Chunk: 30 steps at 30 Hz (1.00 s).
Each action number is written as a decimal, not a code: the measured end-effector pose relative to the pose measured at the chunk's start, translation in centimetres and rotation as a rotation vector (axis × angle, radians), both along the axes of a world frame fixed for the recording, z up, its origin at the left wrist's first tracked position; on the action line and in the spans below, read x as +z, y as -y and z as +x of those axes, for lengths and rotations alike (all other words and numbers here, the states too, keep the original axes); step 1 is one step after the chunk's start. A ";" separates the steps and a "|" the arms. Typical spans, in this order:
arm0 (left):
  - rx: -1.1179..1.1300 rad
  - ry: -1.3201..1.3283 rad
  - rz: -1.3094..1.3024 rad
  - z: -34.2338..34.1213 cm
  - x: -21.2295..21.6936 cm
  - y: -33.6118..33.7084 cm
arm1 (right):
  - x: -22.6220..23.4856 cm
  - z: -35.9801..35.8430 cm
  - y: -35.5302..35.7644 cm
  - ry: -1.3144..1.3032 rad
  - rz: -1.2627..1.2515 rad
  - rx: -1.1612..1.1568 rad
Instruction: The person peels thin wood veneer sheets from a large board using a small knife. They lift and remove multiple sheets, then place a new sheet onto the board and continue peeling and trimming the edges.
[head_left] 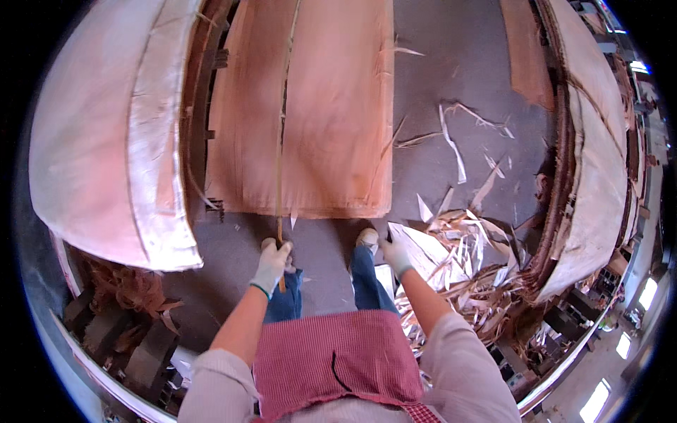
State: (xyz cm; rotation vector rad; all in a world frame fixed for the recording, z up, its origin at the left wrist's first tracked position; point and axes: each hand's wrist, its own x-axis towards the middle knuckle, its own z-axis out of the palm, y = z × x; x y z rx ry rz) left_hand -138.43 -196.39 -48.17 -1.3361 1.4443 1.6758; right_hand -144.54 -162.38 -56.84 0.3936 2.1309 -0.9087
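My left hand, in a pale glove, is closed around the near end of a long, narrow veneer strip. The strip runs away from me over a stack of reddish-brown wood veneer sheets lying on the floor, and a short end of it pokes out below my fist. My right hand, also gloved, is held low near my right shoe with its fingers curled. A small dark bit shows at its fingertips, too unclear to name. Both hands are on the near side of the stack's front edge.
Tall stacks of pale veneer rise on the left and on the right. A heap of torn veneer scraps lies to the right of my feet, with loose slivers on the grey floor. Brown scraps lie at lower left.
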 end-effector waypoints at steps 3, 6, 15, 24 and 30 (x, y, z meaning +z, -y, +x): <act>-0.280 -0.037 -0.386 1.3 -6.4 -2.2 | -14.2 -5.6 2.1 -0.165 0.356 0.034; -0.492 -0.045 -0.516 5.6 -13.9 -4.5 | -22.1 -10.3 4.3 0.141 0.235 -0.215; -0.417 0.197 -0.726 9.8 -16.3 0.5 | -9.8 -5.3 16.7 -0.369 0.032 0.333; -0.569 0.195 -0.639 3.7 -9.6 6.3 | 11.3 -10.0 35.3 -0.534 -0.353 0.712; -0.919 -0.390 -0.538 7.3 -6.9 0.5 | 15.0 -7.4 41.0 -0.492 -0.241 0.776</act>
